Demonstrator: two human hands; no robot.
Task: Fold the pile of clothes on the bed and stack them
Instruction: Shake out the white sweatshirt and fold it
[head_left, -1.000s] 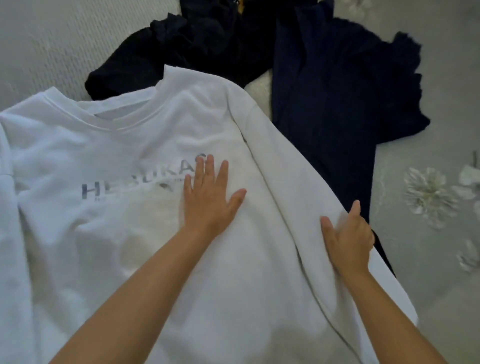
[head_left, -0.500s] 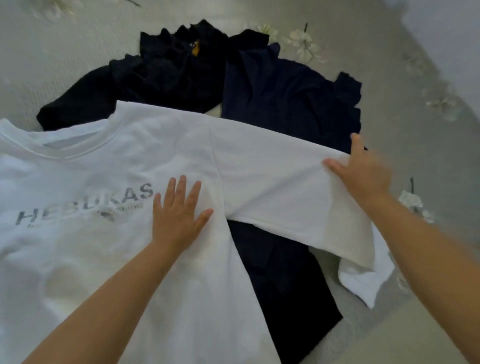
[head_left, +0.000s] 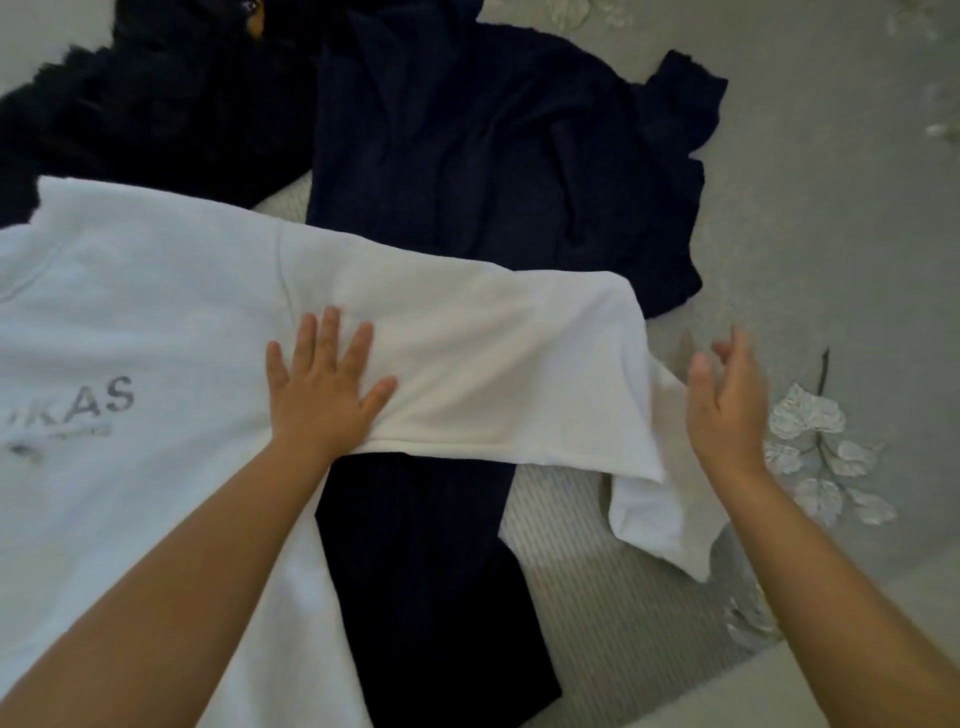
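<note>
- White sweatshirt (head_left: 156, 322) is spread front-up on the bed (head_left: 831, 234), taking up the left side of the view, grey "KAS" lettering showing on the chest.
- Its sleeve (head_left: 498, 364) sticks out sideways to the right, lying across a navy garment (head_left: 493, 156); the cuff end droops down onto the bedspread.
- Left hand (head_left: 324, 387) is flat on the sweatshirt right around the armpit seam, fingers straight and spread, just pressing the fabric down.
- Right hand (head_left: 727, 400) is just beside the sleeve's far end, fingers loose and a bit blurry, not holding anything as far as I can see.
- Black garment (head_left: 156, 104) is bunched at the top left, touching the navy one.
- Bedspread is pale grey with a silvery leaf print (head_left: 815, 447) off to the right.
</note>
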